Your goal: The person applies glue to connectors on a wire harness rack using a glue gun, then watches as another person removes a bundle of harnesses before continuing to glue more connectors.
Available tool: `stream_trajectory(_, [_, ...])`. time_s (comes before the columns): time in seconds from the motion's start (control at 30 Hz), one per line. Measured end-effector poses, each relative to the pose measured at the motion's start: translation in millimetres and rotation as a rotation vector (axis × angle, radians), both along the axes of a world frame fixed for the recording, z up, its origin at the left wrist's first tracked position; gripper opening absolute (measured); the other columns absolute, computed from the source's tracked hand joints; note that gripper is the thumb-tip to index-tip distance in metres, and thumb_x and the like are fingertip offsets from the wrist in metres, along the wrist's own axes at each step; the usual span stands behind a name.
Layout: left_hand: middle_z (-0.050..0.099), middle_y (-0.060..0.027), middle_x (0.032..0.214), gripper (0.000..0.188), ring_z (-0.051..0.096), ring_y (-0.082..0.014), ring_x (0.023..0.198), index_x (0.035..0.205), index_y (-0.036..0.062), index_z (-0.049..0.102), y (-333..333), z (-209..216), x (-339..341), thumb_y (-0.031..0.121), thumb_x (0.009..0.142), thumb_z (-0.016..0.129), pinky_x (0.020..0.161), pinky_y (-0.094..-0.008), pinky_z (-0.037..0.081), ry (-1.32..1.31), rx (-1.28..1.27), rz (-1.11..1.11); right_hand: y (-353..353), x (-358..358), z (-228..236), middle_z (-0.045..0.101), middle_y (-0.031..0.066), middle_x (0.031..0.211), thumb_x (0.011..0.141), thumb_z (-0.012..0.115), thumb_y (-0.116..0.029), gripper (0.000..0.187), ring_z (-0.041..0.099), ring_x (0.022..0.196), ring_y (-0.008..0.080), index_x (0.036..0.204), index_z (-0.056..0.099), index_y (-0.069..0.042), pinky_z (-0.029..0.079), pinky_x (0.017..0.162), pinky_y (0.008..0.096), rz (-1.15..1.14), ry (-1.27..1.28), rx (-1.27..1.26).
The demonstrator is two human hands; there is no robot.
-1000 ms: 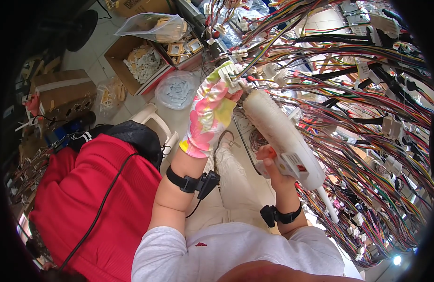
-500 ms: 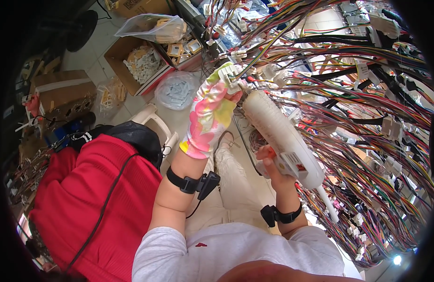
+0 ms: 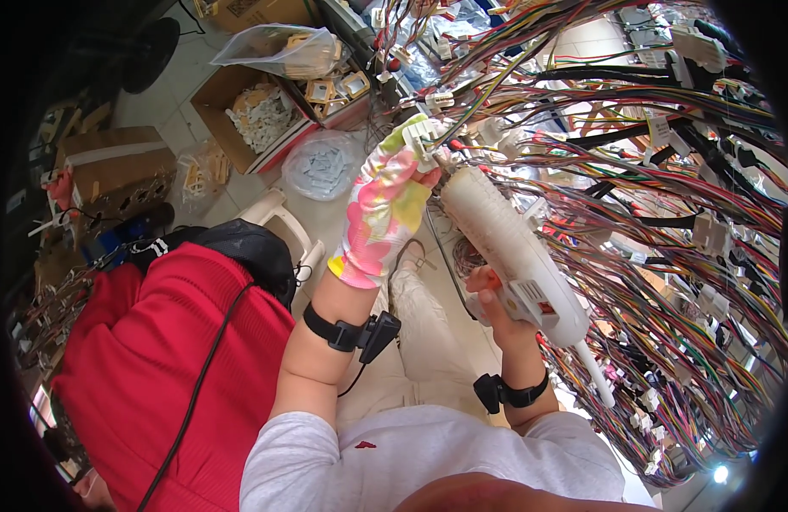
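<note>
My left hand (image 3: 392, 175), in a floral sleeve or glove of pink, yellow and white, grips a white plastic connector (image 3: 421, 139) with several wires running off it to the right. Bare fingertips show at its lower side. Wrapped round the grip of a white hot glue gun (image 3: 500, 226), my right hand (image 3: 502, 311) is closed, its grip partly hidden. The gun's body slants up and left, with its narrow tip close to the connector and my left fingers. A white stick (image 3: 597, 375) sticks out of its rear end. Whether tip and connector touch, I cannot tell.
Dense bundles of coloured wires (image 3: 667, 247) with white connectors fill the right side. At the upper left are a cardboard box of small white parts (image 3: 261, 115) and a clear bag of pale pieces (image 3: 321, 164). A person in red (image 3: 180, 367) is close at my left, near a beige chair (image 3: 283, 224).
My hands, the glue gun and the connector stay nearly in place, with only a slight shift. The person in red has moved a little, and the dark cord on their back has shifted right.
</note>
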State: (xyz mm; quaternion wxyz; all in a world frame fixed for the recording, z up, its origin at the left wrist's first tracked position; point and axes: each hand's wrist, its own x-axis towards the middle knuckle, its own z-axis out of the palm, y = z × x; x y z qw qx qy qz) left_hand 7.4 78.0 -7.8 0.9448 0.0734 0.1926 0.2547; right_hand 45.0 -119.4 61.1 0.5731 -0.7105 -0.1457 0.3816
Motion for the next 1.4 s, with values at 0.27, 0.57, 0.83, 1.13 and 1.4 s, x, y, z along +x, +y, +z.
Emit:
stream_trajectory(0.27, [0.056,-0.0054,0.118,0.043,0.053,-0.0141,0.102,0.129,0.0064,0.045,2,9,-1,0.011,0.088,0.055,0.09,-0.0286,0.039,0.039,0.068,-0.024,2,-1,0,0.053,0.0049,0.083,0.08,0.064,-0.012,0.022,0.054,0.081,0.018,0.097,0.051,-0.005,0.044,0.078,0.0354,0.004,0.026,0.015])
stream_trajectory(0.57, [0.054,-0.0078,0.119,0.044,0.052,-0.0132,0.101,0.13,0.0037,0.044,0,7,-1,0.009,0.087,0.056,0.092,-0.0279,0.038,-0.005,0.081,0.007,4,-1,1,0.053,0.0049,0.081,0.08,0.064,-0.012,0.024,0.054,0.079,0.0177,0.098,0.051,-0.004,0.045,0.076,0.0351,0.012,0.0,-0.002])
stream_trajectory(0.83, [0.05,-0.0113,0.126,0.046,0.053,-0.0244,0.109,0.132,0.0055,0.04,0,-1,0,0.009,0.088,0.055,0.096,-0.0367,0.041,-0.059,0.13,0.001,4,-2,-1,0.053,0.0043,0.081,0.079,0.066,-0.014,0.026,0.054,0.079,0.0177,0.098,0.051,-0.005,0.044,0.075,0.0346,0.056,-0.049,-0.044])
stream_trajectory(1.13, [0.054,-0.0095,0.121,0.044,0.051,-0.0162,0.107,0.128,0.0048,0.045,-1,4,2,0.011,0.086,0.057,0.095,-0.0319,0.036,-0.061,0.081,0.027,0,-4,-1,0.051,0.0043,0.08,0.081,0.064,-0.011,0.029,0.051,0.076,0.0184,0.103,0.047,-0.007,0.042,0.069,0.0333,-0.004,0.043,0.056])
stream_trajectory(1.4, [0.056,-0.0084,0.116,0.04,0.055,-0.0192,0.103,0.126,0.0053,0.046,1,2,-1,0.014,0.088,0.056,0.093,-0.0347,0.04,-0.018,-0.001,0.0,-4,-5,-2,0.05,0.0038,0.08,0.08,0.064,-0.01,0.03,0.051,0.076,0.018,0.104,0.047,-0.006,0.043,0.07,0.0334,-0.021,0.045,0.009])
